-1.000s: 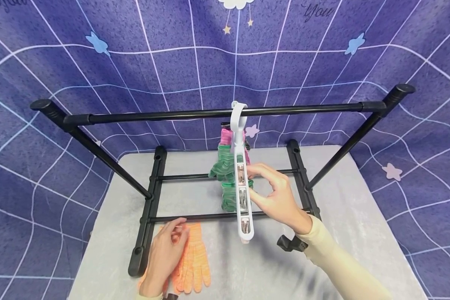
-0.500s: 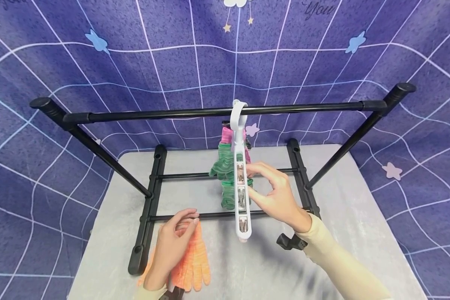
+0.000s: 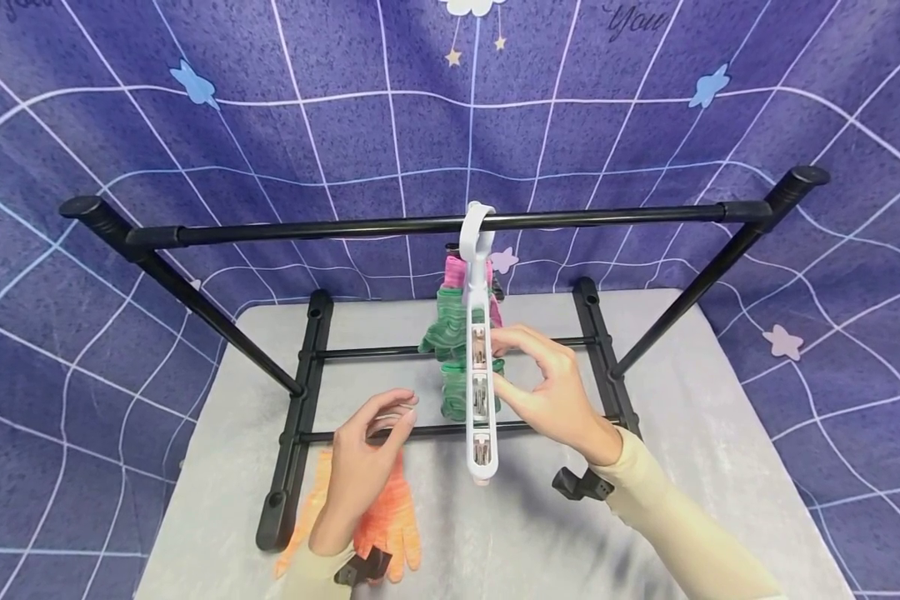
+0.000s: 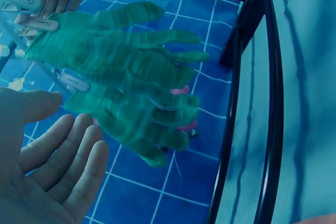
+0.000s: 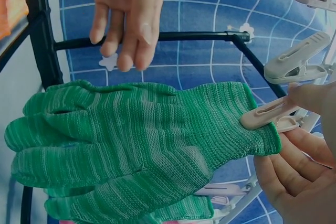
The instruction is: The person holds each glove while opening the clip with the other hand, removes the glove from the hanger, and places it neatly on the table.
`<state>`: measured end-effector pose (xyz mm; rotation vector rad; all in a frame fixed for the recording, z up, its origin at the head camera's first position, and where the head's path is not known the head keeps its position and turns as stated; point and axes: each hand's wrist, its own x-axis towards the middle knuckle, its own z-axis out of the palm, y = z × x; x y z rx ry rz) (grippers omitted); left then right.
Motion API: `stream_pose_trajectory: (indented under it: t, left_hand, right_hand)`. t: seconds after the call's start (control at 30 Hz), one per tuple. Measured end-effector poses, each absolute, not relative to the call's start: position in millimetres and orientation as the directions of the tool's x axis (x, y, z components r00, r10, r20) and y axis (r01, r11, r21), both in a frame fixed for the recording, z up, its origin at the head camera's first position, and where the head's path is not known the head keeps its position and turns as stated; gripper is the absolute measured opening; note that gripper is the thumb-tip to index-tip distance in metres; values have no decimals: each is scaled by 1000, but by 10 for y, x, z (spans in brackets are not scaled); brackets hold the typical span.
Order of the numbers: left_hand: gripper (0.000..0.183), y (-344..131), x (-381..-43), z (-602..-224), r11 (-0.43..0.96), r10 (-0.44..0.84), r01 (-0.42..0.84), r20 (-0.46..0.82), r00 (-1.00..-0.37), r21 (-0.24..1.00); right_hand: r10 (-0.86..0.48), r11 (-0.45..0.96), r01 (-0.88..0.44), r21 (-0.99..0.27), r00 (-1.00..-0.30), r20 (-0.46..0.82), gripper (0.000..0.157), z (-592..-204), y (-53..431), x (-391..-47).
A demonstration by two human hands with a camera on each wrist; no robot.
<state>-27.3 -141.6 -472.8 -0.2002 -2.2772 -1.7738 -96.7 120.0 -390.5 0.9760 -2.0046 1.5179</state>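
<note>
A white clip hanger (image 3: 472, 425) hangs from the black rail. In the right wrist view, a pale clip (image 5: 268, 113) bites the cuff of a green striped glove (image 5: 131, 129). My right hand (image 3: 551, 392) pinches that clip between thumb and fingers. Another green glove (image 5: 186, 208) hangs behind it from a further clip. My left hand (image 3: 367, 454) is raised with fingers relaxed and holds nothing; in the left wrist view it is apart from the green gloves. Below it on the table lie orange gloves (image 3: 401, 525), partly hidden by the hand and forearm.
The black rack's top rail (image 3: 330, 229) spans both uprights, with lower bars near the table (image 3: 532, 542). Pink gloves (image 3: 454, 271) hang at the back, mostly hidden. Unused clips (image 5: 296, 59) sit along the hanger. A blue gridded cloth (image 3: 450, 125) stands behind.
My left hand has lifted off the orange gloves and moved up and right toward the hanger. My right hand stays at the clip; the hanger's near end has shifted slightly left.
</note>
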Motion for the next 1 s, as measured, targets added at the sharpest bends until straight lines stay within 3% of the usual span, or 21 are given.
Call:
stream_pose_trajectory:
  t: [0.43, 1.0]
  left_hand:
    - [35, -1317, -413, -4581, 264, 39, 387, 391, -920, 884]
    - [42, -1098, -590, -4372, 212, 96, 448, 438, -894, 869]
  right_hand:
    - [-271, 146, -747, -649, -661, 700, 37, -3888, 1198, -954]
    - [-278, 163, -732, -662, -678, 681, 37, -3889, 1190, -960]
